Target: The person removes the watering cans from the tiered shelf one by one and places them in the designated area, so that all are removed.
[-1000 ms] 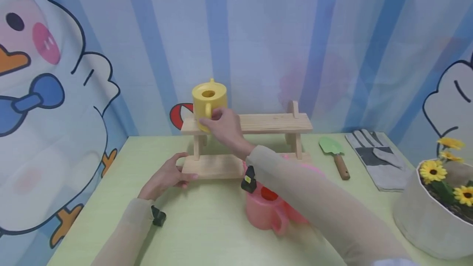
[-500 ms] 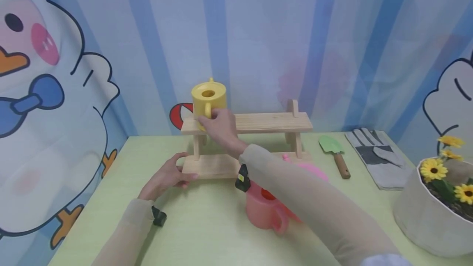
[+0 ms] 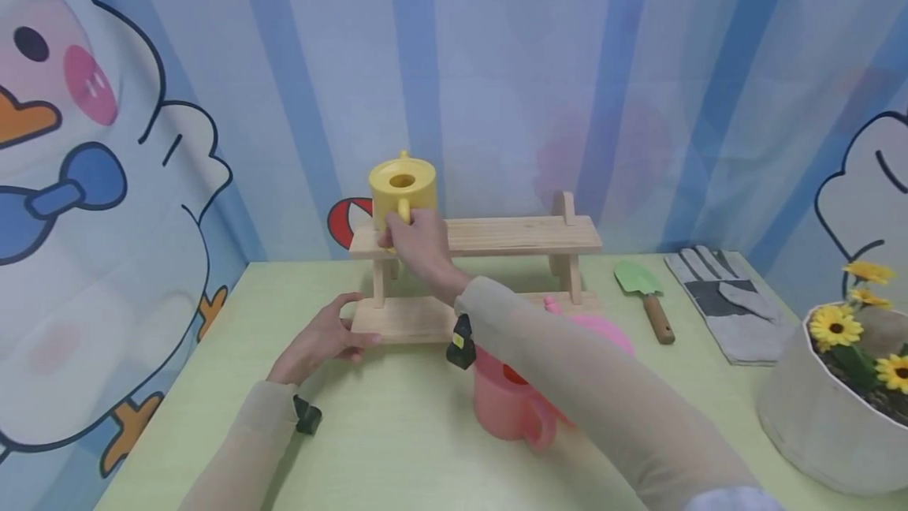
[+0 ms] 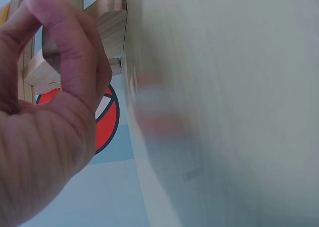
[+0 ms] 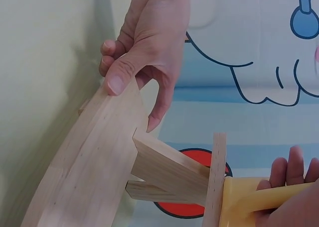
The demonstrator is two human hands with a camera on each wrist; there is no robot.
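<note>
A small yellow watering can (image 3: 404,184) stands upright at the left end of the upper board of a two-tier wooden shelf (image 3: 525,233). My right hand (image 3: 422,247) grips its handle, which faces me; the right wrist view shows the fingers around the yellow handle (image 5: 274,196). My left hand (image 3: 329,337) holds the left end of the shelf's lower board (image 3: 407,318), its thumb over the front corner, as the right wrist view also shows. In the left wrist view, that hand's curled fingers (image 4: 75,62) hide part of the wood.
A pink watering can (image 3: 500,404) with a red interior stands front right of the shelf, beside another pink one (image 3: 603,330) mostly behind my right sleeve. Farther right lie a green trowel (image 3: 653,306) and grey-white gloves (image 3: 731,306), near a white flower pot (image 3: 816,416).
My right wrist and forearm have shifted slightly left, with the hand still at the yellow watering can's handle. The can and my left hand stay in place.
</note>
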